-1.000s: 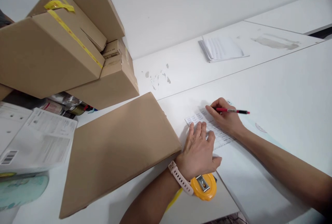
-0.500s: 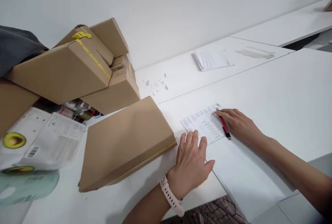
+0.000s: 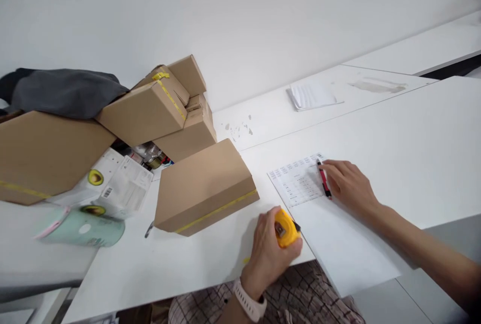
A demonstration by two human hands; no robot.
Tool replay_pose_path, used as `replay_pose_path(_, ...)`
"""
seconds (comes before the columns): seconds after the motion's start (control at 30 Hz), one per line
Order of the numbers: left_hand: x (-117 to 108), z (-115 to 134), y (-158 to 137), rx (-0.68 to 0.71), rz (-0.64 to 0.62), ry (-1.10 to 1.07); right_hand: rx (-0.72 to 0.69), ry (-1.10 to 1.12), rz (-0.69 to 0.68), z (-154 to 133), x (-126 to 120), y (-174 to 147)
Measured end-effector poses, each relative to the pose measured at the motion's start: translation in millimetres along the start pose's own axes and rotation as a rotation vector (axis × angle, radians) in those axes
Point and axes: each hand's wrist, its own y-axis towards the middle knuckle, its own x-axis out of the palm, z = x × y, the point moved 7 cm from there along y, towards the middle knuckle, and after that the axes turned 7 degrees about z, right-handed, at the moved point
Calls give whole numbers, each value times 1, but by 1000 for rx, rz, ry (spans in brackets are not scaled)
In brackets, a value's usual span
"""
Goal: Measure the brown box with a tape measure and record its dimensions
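My left hand [image 3: 265,251] is closed round a yellow tape measure [image 3: 286,229] with a black part on its side, just above the table's front edge. A light pink watch band [image 3: 250,301] circles that wrist. My right hand [image 3: 349,181] rests on the table, its fingers stretched out and touching or lying right beside a red and black pen [image 3: 323,180]. The pen lies across a printed sheet [image 3: 295,184] with rows of small text. Left of the sheet, a closed cardboard box [image 3: 206,179] with a yellow strip along its front side lies on the table.
Several cardboard boxes [image 3: 146,113] are piled at the left, with a dark grey cloth [image 3: 71,91] on top. A white pack with avocado pictures [image 3: 128,184] and a mint-green tumbler [image 3: 93,229] lie nearby. A stack of papers [image 3: 313,95] sits by the wall.
My left hand, spread with no tape measure showing in it before, now grips the tape measure. My right hand stays by the pen. The view has shifted, showing more at the left.
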Motion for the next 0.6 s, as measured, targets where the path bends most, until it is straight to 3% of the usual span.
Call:
replay_pose_path(0.07, 0, 8, -13, -34, -96, -231, 82, 296, -169, -34, -1, -6)
replay_pose_path(0.17, -8, 22, -30, -20, -215, -538, 254, 790, -679, -95, 7, -27)
replay_pose_path(0.23, -19, 23, -36, -16, -207, -603, 313, 980, -876, -124, 2, -37)
replay_pose_path(0.47, -51, 0, -48, -95, -173, -671, 450, 1118, -949, -152, -5, -37)
replay_pose_path(0.53, -73, -6, -48, -123, -130, -717, 482, 1140, -910, -158, -4, -23)
replay_pose_path(0.6, -113, -14, -44, -137, -11, -734, 506, 1149, -797, -159, -3, 4)
